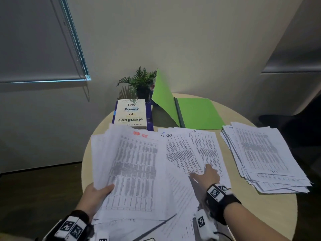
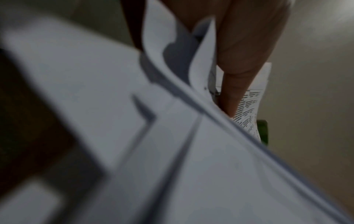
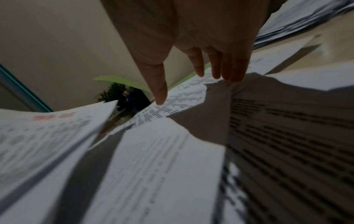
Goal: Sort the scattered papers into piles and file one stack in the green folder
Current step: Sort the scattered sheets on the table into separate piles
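My left hand (image 1: 97, 193) grips a fanned bundle of printed sheets (image 1: 132, 167) by its lower left edge, thumb on top, lifted over the table's left side. In the left wrist view the thumb (image 2: 239, 78) presses on those sheets (image 2: 191, 151). My right hand (image 1: 206, 174) lies flat with straight fingers on the loose papers (image 1: 196, 150) in the middle of the table; the right wrist view shows its fingertips (image 3: 199, 71) touching printed pages (image 3: 182, 98). A green folder (image 1: 199, 112) lies open at the back, its left cover raised. A sorted pile (image 1: 264, 157) lies at the right.
A book titled "The Power of Language" (image 1: 131, 113) lies on another book at the back left, beside a small potted plant (image 1: 141, 82). The round wooden table (image 1: 271, 214) ends close on the left and right. A wall and a window blind (image 1: 40, 40) stand behind.
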